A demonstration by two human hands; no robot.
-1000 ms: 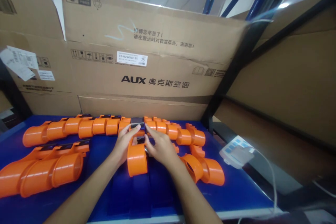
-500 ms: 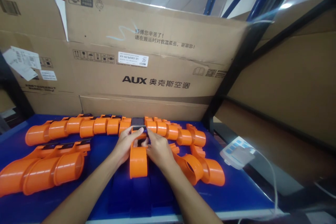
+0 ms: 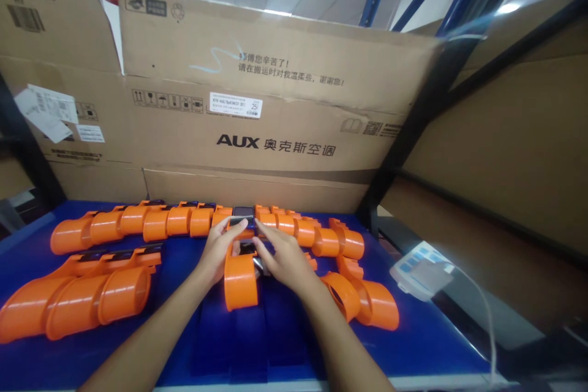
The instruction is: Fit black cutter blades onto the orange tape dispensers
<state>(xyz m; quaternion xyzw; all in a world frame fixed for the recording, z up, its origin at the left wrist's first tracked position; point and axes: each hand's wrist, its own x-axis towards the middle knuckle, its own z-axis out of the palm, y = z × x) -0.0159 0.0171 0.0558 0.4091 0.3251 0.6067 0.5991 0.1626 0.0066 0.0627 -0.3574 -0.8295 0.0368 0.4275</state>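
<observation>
While both hands meet near the middle of the blue table point(image 3: 174, 343), the left hand point(image 3: 217, 252) is grasping one orange holder point(image 3: 241, 283), and its thumb lies on the dark top piece point(image 3: 250, 222). The right hand point(image 3: 285, 257) comes to the same holder from its three o'clock side, with the index finger at the edge of the dark top piece. Beside the right thumb a small shiny metal piece point(image 3: 260, 266) is visible, but I cannot tell if this hand grips it. The round part of the holder points down, toward six o'clock, above some flat blue strips point(image 3: 248, 343).

Seen from this holder, one row of orange holders point(image 3: 156, 225) stands at ten o'clock, and a shorter row point(image 3: 327, 242) at two o'clock. Three larger-looking holders point(image 3: 76, 303) lie together at nine o'clock, and a loose pair point(image 3: 379, 305) at three o'clock. Farther at three o'clock is a white box point(image 3: 420, 269) with a cable point(image 3: 491, 331). At twelve o'clock a big cardboard sheet point(image 3: 275, 79) rises behind the table.
</observation>
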